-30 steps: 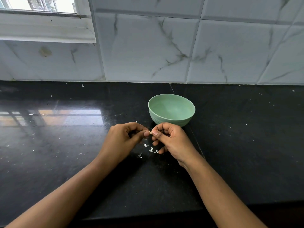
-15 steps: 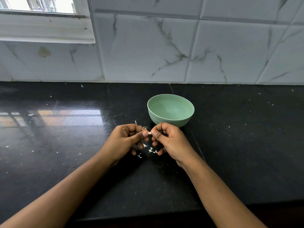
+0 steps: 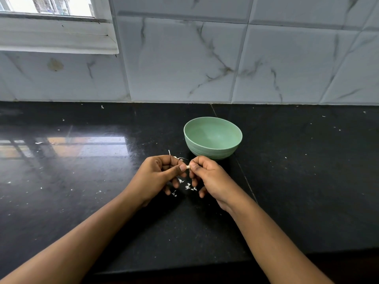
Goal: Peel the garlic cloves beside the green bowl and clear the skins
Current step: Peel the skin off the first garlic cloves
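Peeling step in hand. Left hand and right hand both pinch small garlic clove at thumb tips, above counter middle, just in front of green bowl. Skin flakes lie beneath. Next move likely needs fine nail pull, then gathering flakes.

I see a countertop of black polished stone, glossy enough to mirror the window, with fine pale speckles and faint scratches. The wall tiles look ceramic, smooth and softly shiny, with a marble-like veined print. The green bowl looks like matt plastic, with shallow ridges round its outer wall. The skins are thin, white and papery. The garlic clove shows pale and dull. The window frame looks painted white.
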